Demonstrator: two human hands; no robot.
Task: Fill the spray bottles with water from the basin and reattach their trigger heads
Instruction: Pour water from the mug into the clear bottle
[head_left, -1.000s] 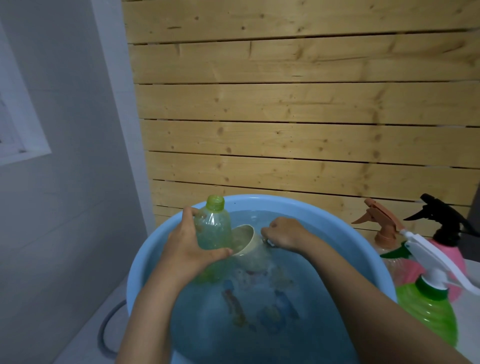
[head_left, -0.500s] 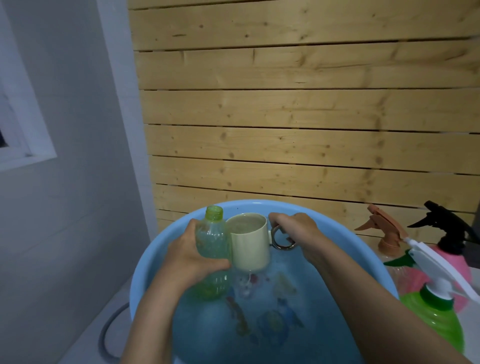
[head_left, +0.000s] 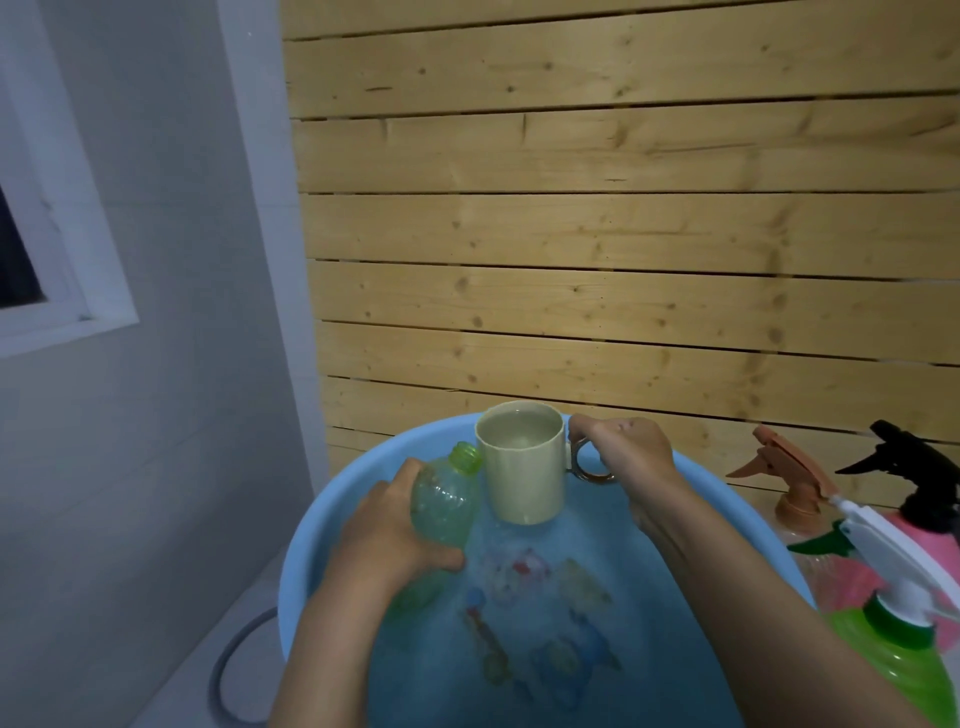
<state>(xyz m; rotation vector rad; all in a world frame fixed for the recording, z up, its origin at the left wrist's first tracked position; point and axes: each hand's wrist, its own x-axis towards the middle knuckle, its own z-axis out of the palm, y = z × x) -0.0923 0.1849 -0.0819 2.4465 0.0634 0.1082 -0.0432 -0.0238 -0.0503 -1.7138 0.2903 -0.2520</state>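
A blue basin (head_left: 337, 499) holds water with a printed picture on its bottom. My left hand (head_left: 384, 540) grips a clear green bottle (head_left: 447, 499) with no trigger head; the bottle tilts a little and its base sits in the water. My right hand (head_left: 623, 457) holds the handle of a cream mug (head_left: 524, 478), which is full of water and lifted above the surface, just right of the bottle's open neck.
Right of the basin stand three spray bottles: one with an orange trigger head (head_left: 789, 483), a pink one with a black head (head_left: 924, 483), a green one with a white head (head_left: 893, 639). A wooden slat wall rises behind. A grey hose (head_left: 228, 670) lies lower left.
The mug was dipped in the water a second ago; my right hand has lifted it out full and raised it beside the bottle's neck. My left hand has kept its grip on the bottle.
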